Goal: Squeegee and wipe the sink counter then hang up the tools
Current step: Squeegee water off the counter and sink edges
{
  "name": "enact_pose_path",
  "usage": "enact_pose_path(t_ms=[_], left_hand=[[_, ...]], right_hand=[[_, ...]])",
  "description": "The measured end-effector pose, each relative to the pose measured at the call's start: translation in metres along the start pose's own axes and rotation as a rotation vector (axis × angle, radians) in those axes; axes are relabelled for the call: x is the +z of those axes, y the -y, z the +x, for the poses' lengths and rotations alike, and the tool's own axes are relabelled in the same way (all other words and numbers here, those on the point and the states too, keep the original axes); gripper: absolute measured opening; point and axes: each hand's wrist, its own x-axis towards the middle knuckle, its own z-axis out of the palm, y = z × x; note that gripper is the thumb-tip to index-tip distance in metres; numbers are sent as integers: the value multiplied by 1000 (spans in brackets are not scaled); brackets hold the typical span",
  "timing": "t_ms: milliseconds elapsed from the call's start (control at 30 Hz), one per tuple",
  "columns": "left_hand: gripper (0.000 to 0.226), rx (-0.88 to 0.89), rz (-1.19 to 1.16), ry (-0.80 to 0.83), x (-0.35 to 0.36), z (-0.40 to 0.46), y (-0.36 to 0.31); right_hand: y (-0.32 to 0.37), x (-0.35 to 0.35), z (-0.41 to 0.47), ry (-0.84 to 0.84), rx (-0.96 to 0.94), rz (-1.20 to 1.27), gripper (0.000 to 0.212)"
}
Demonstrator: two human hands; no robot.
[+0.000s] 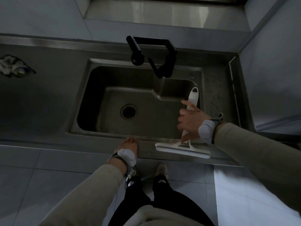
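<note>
Nearest us, our left hand [129, 146] rests on the front lip of the tabletop [48, 88], fingers laid flat, holding nothing. Just right of it the squeegee [182, 150] has its white blade down on that front lip — its handle rising over the sink [114, 95] basin. Our right hand [189, 121] supplies the grip: fingers wrapped closed round the handle's middle.

Risk, as we judge it: the blade sits close to the outer edge, so a pull toward us could send water onto the floor rather than into the basin.

The squeegee looks white, with a slim handle ending in a hanging hole.

Farther off, a crumpled cloth [13, 66] lies on the left tabletop — well apart from both hands.
</note>
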Motion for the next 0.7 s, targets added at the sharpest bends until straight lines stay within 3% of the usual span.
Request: enact_pose_path(t_ms=[267,433,700], left_hand=[[70,-32,-3,0,2,-1,-2],[59,-37,-8,9,0,-1,-3],[53,-28,-23,4,1,-1,-3]], right_hand=[[-6,15,-3,27,-56,-18,43],[-12,16,0,-67,-123,-29,39],[-15,9,8,-80,-195,-79,42]])
